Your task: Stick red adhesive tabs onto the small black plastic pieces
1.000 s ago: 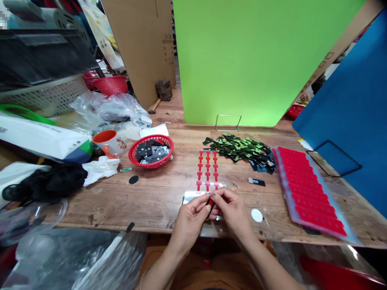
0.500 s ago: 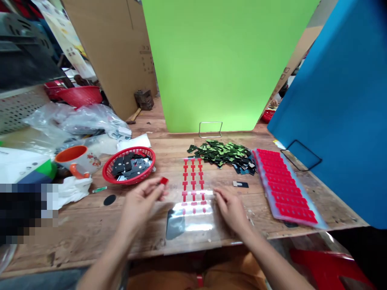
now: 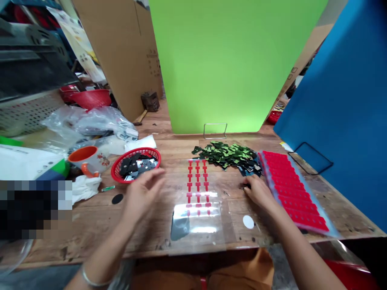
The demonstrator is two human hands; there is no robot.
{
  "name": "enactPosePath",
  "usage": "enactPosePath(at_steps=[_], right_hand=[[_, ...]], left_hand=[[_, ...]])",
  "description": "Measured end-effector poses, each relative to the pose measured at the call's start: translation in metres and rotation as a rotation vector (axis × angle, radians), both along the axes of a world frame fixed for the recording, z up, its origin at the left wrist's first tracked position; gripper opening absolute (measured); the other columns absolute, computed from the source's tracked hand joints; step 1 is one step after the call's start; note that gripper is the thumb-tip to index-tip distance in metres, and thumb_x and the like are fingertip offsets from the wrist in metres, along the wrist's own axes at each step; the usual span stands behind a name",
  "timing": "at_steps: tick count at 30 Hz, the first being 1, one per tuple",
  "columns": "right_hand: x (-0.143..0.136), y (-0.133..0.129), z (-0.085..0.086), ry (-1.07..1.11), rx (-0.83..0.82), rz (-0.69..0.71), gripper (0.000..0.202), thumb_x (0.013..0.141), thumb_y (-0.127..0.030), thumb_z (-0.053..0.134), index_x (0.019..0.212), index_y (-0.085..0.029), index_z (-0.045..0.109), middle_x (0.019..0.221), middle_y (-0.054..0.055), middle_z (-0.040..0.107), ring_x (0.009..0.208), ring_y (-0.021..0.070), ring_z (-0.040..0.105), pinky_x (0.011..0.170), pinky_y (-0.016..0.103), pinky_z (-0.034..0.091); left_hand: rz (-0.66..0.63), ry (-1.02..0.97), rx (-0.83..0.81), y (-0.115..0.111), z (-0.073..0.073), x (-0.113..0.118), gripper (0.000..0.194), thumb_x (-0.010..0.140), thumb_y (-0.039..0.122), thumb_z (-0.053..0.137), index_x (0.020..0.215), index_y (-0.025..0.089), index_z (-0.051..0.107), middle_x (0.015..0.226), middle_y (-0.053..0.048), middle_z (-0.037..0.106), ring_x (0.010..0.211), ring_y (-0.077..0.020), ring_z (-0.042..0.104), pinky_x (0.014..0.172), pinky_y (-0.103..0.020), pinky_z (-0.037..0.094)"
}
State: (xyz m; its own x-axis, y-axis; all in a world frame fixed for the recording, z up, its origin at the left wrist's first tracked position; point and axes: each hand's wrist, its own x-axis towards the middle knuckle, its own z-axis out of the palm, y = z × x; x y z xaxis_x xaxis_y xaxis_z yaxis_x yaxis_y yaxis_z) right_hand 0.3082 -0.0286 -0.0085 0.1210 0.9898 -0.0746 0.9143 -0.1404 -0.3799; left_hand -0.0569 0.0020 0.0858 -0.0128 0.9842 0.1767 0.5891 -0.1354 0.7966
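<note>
My left hand is open just below the red basket, with thumb and fingers apart and nothing seen between them. The basket holds dark and pale flat pieces. My right hand pinches a small dark piece on the table, below the heap of green and black pieces. Between the hands lies a clear plastic sheet with three columns of red T-shaped pieces. Under its lower left part a dark rectangle shows.
Red strips on a clear sheet lie at the right. A green panel and a blue panel stand behind. A mug, crumpled tissue and plastic bags are at the left.
The red piece is gone from my left hand, whose fingers have opened. My right hand has moved right, off the sheet, onto the dark piece. A white disc now shows on the table.
</note>
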Motion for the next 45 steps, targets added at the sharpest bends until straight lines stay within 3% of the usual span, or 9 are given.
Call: enactPosePath(at_steps=[5,9,12,15,19,25,30,39,45], right_hand=[[-0.037,-0.01,0.018,0.38,0.084,-0.017,0.002,0.074,-0.019,0.054,0.074,-0.02,0.053,0.069,0.001,0.056,0.067,0.0163,0.052,0.061,0.025,0.035],[-0.102,-0.028,0.03,1.09,-0.05,0.011,0.019,0.071,-0.033,0.063,0.072,-0.019,0.05,0.061,-0.004,0.052,0.051,0.011,0.047,0.049,0.021,0.035],[-0.138,-0.035,0.033,1.28,-0.202,0.047,0.023,0.073,-0.039,0.062,0.073,-0.018,0.052,0.057,-0.005,0.05,0.044,0.0084,0.041,0.043,0.02,0.033],[-0.15,-0.034,0.028,1.153,-0.134,0.055,0.019,0.081,-0.035,0.052,0.076,-0.017,0.055,0.058,-0.003,0.052,0.049,0.0103,0.045,0.048,0.021,0.036],[-0.152,-0.03,0.016,0.636,0.113,0.144,0.007,0.077,-0.015,0.052,0.071,-0.017,0.055,0.075,0.002,0.057,0.07,0.0146,0.052,0.065,0.024,0.037],[-0.16,-0.025,0.012,0.336,0.015,0.21,0.009,0.073,-0.008,0.052,0.072,-0.017,0.054,0.082,0.005,0.056,0.072,0.0143,0.052,0.063,0.022,0.033],[-0.16,-0.017,0.015,0.255,-0.08,0.232,0.01,0.07,-0.007,0.052,0.072,-0.017,0.054,0.076,0.004,0.056,0.063,0.0131,0.049,0.056,0.022,0.028],[-0.169,-0.037,0.001,0.19,0.103,0.224,0.019,0.084,-0.011,0.045,0.071,-0.017,0.058,0.082,0.007,0.056,0.078,0.0169,0.051,0.068,0.024,0.035],[-0.166,-0.04,0.01,0.352,0.154,0.168,0.012,0.077,-0.007,0.049,0.072,-0.017,0.055,0.082,0.006,0.056,0.077,0.0169,0.051,0.069,0.025,0.037]], left_hand=[[-0.139,-0.496,-0.525,-0.058,-0.036,0.059,0.028,0.071,0.035,0.068,0.091,0.015,0.069,0.093,-0.009,0.07,0.087,-0.0227,0.064,0.08,-0.032,0.05],[-0.064,-0.827,-0.674,-0.081,-0.055,0.084,0.052,0.061,0.03,0.078,0.11,0.017,0.063,0.105,-0.011,0.068,0.096,-0.0215,0.063,0.086,-0.031,0.048],[0.001,-0.907,-0.743,-0.085,-0.061,0.083,0.053,0.062,0.034,0.077,0.11,0.013,0.062,0.089,-0.009,0.07,0.077,-0.0196,0.067,0.076,-0.031,0.053],[0.075,-0.859,-0.724,-0.082,-0.064,0.068,0.044,0.063,0.035,0.076,0.098,0.011,0.065,0.076,-0.006,0.069,0.065,-0.0166,0.066,0.066,-0.028,0.055],[0.096,-0.84,-0.637,-0.075,-0.064,0.05,0.035,0.064,0.036,0.075,0.088,0.011,0.065,0.075,-0.003,0.066,0.07,-0.0136,0.063,0.072,-0.027,0.055],[0.077,-0.832,-0.634,-0.07,-0.066,0.052,0.031,0.067,0.035,0.073,0.081,0.01,0.061,0.072,-0.003,0.064,0.068,-0.0133,0.063,0.071,-0.029,0.056],[0.1,-0.855,-0.636,-0.064,-0.069,0.057,0.031,0.069,0.036,0.07,0.082,0.012,0.055,0.076,-0.006,0.068,0.068,-0.0155,0.066,0.068,-0.028,0.056],[0.144,-0.854,-0.645,-0.059,-0.077,0.059,0.022,0.073,0.028,0.068,0.081,0.012,0.056,0.078,-0.009,0.07,0.066,-0.0155,0.067,0.064,-0.027,0.057],[0.154,-0.854,-0.677,-0.057,-0.073,0.059,0.014,0.076,0.022,0.065,0.079,0.012,0.056,0.078,-0.009,0.07,0.068,-0.016,0.068,0.067,-0.028,0.057]])
